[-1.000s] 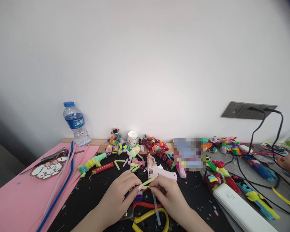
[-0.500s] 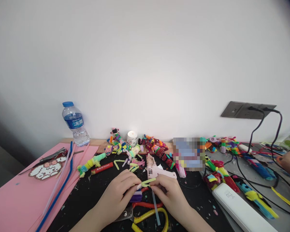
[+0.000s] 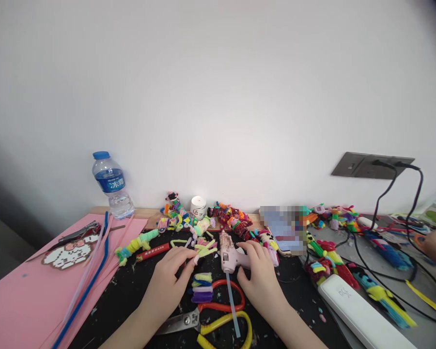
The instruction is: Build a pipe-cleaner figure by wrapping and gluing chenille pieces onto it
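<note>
Covering the bench (image 3: 131, 295): black mat, pink sheets on its left side, pipe-cleaner scraps everywhere. Glue gun (image 3: 229, 258) lies mid-mat, stick trailing toward the scissors (image 3: 210, 317). Right hand (image 3: 257, 278) curls loosely over the gun's grip, looks like steadying it. Left hand (image 3: 169, 281) pinches a yellow-green pipe-cleaner piece (image 3: 206, 249) at fingertips, keeping it beside the nozzle.

Right hand (image 3: 260, 276) gripping pink glue gun (image 3: 229, 257), left hand (image 3: 169, 281) pinching yellow pipe cleaners (image 3: 205, 248), scissors (image 3: 207, 315) between them on tabletop (image 3: 131, 291)
</note>
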`<action>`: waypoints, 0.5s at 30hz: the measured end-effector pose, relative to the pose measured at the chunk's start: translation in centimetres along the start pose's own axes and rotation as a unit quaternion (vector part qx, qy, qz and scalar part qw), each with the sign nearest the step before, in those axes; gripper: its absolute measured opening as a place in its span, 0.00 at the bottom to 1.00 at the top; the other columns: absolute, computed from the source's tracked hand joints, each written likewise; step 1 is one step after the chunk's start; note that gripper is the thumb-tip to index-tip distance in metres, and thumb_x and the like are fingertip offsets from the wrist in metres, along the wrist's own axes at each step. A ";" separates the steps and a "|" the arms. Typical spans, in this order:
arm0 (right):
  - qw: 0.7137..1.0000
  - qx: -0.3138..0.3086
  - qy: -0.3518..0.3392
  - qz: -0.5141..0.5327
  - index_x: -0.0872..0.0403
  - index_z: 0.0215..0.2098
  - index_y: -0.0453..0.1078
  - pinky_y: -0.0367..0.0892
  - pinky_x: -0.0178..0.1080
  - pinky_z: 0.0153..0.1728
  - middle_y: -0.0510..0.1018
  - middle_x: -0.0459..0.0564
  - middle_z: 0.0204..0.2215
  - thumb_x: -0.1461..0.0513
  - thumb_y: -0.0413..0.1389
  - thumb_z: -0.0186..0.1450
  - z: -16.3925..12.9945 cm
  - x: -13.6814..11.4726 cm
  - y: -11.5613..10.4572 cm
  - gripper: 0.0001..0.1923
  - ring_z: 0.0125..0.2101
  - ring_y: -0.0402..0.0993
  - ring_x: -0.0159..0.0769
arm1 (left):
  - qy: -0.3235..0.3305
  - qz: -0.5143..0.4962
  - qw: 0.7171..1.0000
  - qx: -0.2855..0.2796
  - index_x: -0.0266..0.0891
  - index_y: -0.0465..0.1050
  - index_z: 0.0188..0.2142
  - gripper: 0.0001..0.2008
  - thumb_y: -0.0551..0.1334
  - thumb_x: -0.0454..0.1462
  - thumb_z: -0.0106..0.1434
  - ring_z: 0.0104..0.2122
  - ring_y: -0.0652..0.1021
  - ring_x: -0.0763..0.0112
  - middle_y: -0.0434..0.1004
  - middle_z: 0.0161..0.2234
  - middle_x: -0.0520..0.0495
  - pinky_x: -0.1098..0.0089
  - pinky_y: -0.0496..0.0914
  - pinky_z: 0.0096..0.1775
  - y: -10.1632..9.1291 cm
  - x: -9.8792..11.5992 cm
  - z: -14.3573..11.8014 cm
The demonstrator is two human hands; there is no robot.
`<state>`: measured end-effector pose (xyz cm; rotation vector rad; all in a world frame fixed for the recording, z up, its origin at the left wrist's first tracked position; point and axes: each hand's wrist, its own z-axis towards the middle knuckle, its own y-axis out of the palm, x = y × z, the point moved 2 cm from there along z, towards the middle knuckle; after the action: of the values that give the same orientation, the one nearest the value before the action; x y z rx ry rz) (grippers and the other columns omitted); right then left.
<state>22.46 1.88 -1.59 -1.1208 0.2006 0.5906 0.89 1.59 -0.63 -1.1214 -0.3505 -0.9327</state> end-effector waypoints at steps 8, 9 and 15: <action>0.994 -0.032 0.034 -0.099 0.55 0.47 0.64 0.59 0.46 0.40 0.71 0.54 0.37 0.70 0.50 0.52 -0.6 0.9 0.9 0.23 0.40 0.63 0.47 | -0.018 0.010 1.000 0.018 0.39 0.69 0.33 0.08 0.52 0.36 0.63 0.34 0.74 0.65 0.73 0.32 0.47 0.67 0.68 0.37 -0.2 0.0 0.1; 0.994 -0.031 0.037 -0.095 0.55 0.47 0.64 0.59 0.45 0.39 0.71 0.53 0.36 0.70 0.50 0.52 -0.5 1.0 0.9 0.23 0.40 0.63 0.46 | -0.020 0.012 0.999 0.022 0.39 0.69 0.33 0.08 0.52 0.36 0.63 0.34 0.74 0.65 0.73 0.33 0.47 0.67 0.68 0.37 -0.2 -0.1 0.1; 1.000 0.000 0.029 -0.011 0.51 0.49 0.64 0.62 0.41 0.35 0.71 0.51 0.36 0.66 0.51 0.56 0.0 1.1 -0.1 0.21 0.36 0.67 0.43 | -0.034 0.016 0.999 0.028 0.39 0.69 0.32 0.08 0.52 0.36 0.63 0.32 0.74 0.65 0.74 0.31 0.48 0.68 0.68 0.35 -0.2 -0.2 0.1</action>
<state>23.40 2.22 -2.00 -1.1395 0.2382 0.5376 0.61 1.80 -0.60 -1.1067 -0.4099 -0.8537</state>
